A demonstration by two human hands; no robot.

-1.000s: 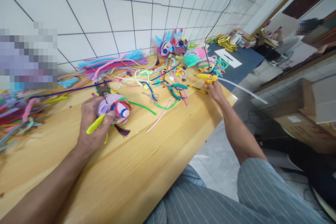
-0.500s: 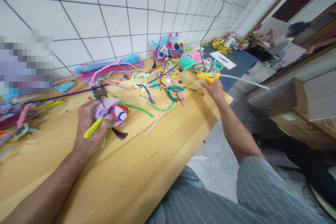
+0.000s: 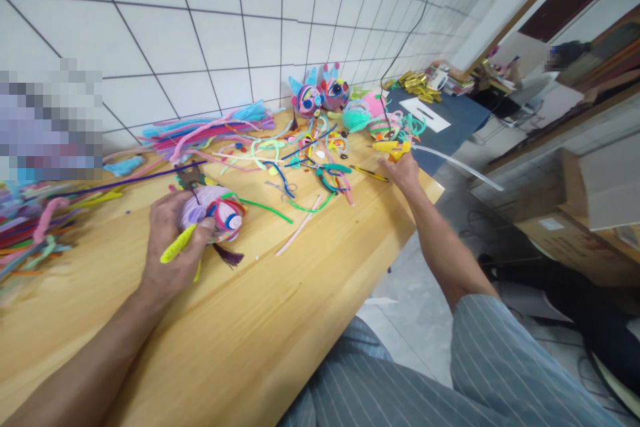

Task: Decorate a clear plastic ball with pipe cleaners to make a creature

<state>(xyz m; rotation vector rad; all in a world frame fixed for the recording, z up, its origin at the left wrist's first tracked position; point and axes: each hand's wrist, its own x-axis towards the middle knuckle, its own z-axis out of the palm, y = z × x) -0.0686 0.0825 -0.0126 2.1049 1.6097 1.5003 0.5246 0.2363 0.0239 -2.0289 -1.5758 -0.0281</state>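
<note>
My left hand (image 3: 173,240) is wrapped round a yarn-covered ball (image 3: 225,217) in lilac, red and blue, with a round eye-like coil on its side. A yellow fuzzy piece (image 3: 179,245) pokes out by my thumb, and a dark tassel (image 3: 229,255) hangs below the ball onto the wooden table (image 3: 260,320). Over at the table's right end, my right hand (image 3: 401,168) grips a yellow glue gun (image 3: 393,149). Its nozzle points left, and a long clear glue stick (image 3: 460,165) sticks out of its back.
Teal-handled pliers (image 3: 330,173), small scissors (image 3: 284,190) and a yellow craft knife (image 3: 370,174) lie mid-table among pipe cleaner scraps. Dark pliers (image 3: 190,177) lie behind the ball. Finished yarn figures (image 3: 306,99) and pipe cleaner bundles (image 3: 210,127) line the tiled wall. A black cord (image 3: 417,23) hangs down.
My right hand and the glue gun have shifted slightly left, and the glue stick now droops lower. My left hand and the yarn ball stay in place.
</note>
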